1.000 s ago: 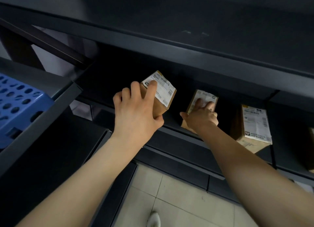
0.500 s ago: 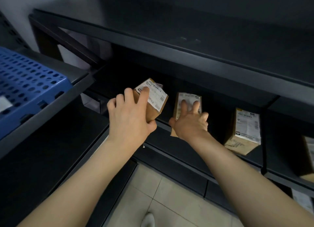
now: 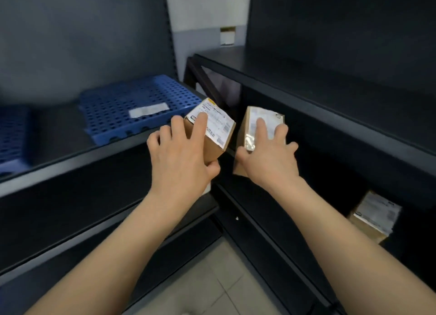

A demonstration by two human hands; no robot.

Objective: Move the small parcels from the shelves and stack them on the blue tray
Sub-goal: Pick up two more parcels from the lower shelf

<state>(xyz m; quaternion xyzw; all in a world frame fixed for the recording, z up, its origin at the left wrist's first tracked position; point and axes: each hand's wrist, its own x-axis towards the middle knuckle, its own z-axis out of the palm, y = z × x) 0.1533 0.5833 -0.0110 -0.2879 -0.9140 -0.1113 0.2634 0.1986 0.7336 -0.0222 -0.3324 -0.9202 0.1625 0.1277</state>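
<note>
My left hand (image 3: 181, 159) grips a small brown parcel (image 3: 215, 135) with a white label, fingers over its top and thumb under it. My right hand (image 3: 269, 159) grips a second brown parcel (image 3: 247, 128) that also bears a white label. Both parcels are held in the air in front of the corner where two dark shelf units meet. The blue perforated tray (image 3: 122, 109) lies on the left shelf, just left of the left parcel, with a white label on it. A third labelled parcel (image 3: 372, 215) stands on the lower right shelf.
A second blue tray (image 3: 13, 137) shows at the far left on the same shelf. Dark shelf boards (image 3: 306, 83) run along the right, with a diagonal brace behind the parcels. Tiled floor (image 3: 212, 279) lies below between my arms.
Both hands have lifted their parcels out of the right shelf and carried them up and left toward the blue tray. My view has swung left, bringing the tray into fuller view.
</note>
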